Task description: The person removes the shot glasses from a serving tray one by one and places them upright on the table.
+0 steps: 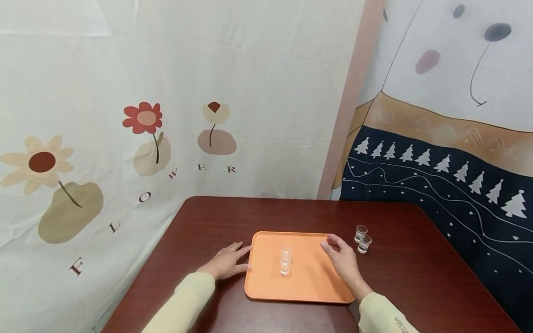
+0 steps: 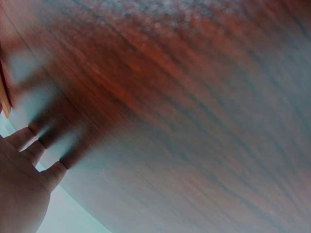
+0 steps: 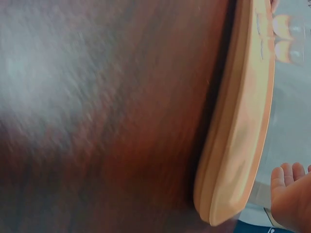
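An orange tray (image 1: pixel 308 286) lies on the table, with two small clear shot glasses close together on it, a nearer glass (image 1: pixel 285 267) and a farther glass (image 1: pixel 287 250). My left hand (image 1: pixel 225 262) rests at the tray's left edge, fingers spread and fingertips at the rim. Over the tray's right side hovers my right hand (image 1: pixel 342 261), its fingers loosely bent and nothing visible between thumb and fingers. In the right wrist view this hand (image 3: pixel 291 196) appears beyond the tray's edge, fingers raised. The left wrist view catches part of the left hand (image 2: pixel 22 179) above the wood.
Right of the tray, two more shot glasses stand side by side on the dark red-brown table (image 1: pixel 399 277): a rear glass (image 1: pixel 360 232) and a front glass (image 1: pixel 364 244). Behind the table hangs a pale flower-print cloth (image 1: pixel 266 92), with a dark tree-patterned cloth (image 1: pixel 416 185) at the right.
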`<act>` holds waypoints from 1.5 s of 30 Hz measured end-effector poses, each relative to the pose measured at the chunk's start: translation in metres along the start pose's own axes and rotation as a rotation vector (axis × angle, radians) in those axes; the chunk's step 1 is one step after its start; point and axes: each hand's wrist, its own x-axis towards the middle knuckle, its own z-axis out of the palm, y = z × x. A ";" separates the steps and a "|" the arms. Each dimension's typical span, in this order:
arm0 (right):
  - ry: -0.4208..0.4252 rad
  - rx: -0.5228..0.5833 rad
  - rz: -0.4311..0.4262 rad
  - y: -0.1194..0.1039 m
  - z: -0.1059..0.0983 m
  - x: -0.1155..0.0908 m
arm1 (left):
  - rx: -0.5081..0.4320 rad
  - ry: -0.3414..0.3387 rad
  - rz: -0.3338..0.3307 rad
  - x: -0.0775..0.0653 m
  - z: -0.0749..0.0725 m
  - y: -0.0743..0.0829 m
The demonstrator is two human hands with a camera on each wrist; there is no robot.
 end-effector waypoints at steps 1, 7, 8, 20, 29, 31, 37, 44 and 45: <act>-0.009 0.006 -0.002 0.000 0.002 -0.002 | 0.000 -0.001 -0.001 0.000 0.000 0.000; -0.051 0.048 -0.034 -0.001 0.011 -0.011 | 0.004 0.000 0.002 -0.001 0.002 -0.001; -0.056 0.054 -0.038 -0.001 0.013 -0.012 | 0.004 0.000 0.002 -0.001 0.002 -0.001; -0.120 0.099 -0.034 -0.008 0.031 -0.028 | 0.011 -0.001 -0.007 -0.001 -0.001 0.001; -0.159 0.094 -0.087 -0.006 0.045 -0.035 | 0.009 0.006 -0.005 -0.001 -0.001 0.001; -0.168 0.084 -0.093 -0.007 0.048 -0.037 | 0.009 0.001 -0.009 0.000 0.000 0.001; -0.215 0.076 -0.096 -0.010 0.058 -0.042 | -0.001 -0.002 -0.018 0.000 -0.001 0.002; -0.271 0.069 -0.105 -0.009 0.067 -0.045 | 0.009 -0.005 -0.017 0.000 0.000 0.001; -0.274 0.067 -0.105 -0.008 0.069 -0.045 | 0.008 -0.004 -0.017 0.000 0.000 0.001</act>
